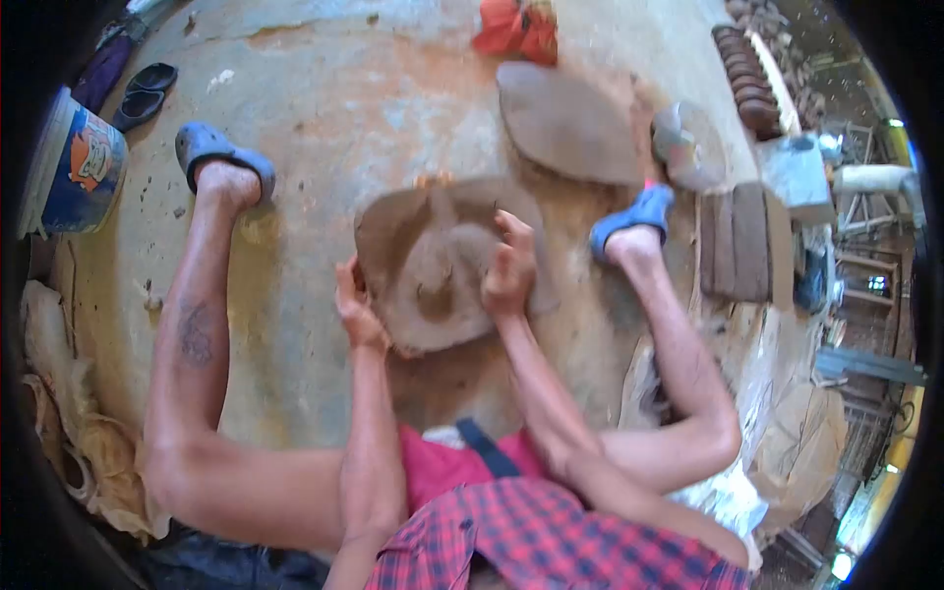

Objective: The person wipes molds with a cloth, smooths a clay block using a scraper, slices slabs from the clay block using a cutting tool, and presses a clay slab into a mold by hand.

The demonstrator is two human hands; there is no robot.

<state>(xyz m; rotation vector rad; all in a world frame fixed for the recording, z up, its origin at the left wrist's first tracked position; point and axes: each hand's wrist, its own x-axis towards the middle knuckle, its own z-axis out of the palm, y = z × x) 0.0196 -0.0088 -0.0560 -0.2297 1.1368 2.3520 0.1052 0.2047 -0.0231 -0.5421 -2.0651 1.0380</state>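
Between my spread legs, a grey-brown clay piece (418,320) lies low over the floor, with a curved, raised form in its middle and a small darker hollow near its front. My left hand (358,307) grips the clay's left edge, fingers bent around it. Over the right part of the clay is my right hand (511,267), its fingers apart and loosely bent, slightly blurred. Whether its palm presses on the clay is hard to make out. Beyond, to the upper right, lies a flat leaf-shaped clay slab (565,123).
A red cloth or bag (516,29) lies at the far side. Right of my foot stand a pale translucent container (688,147) and a stack of brown clay blocks (736,241). At left are a white-and-blue bucket (84,167) and dark sandals (145,96).
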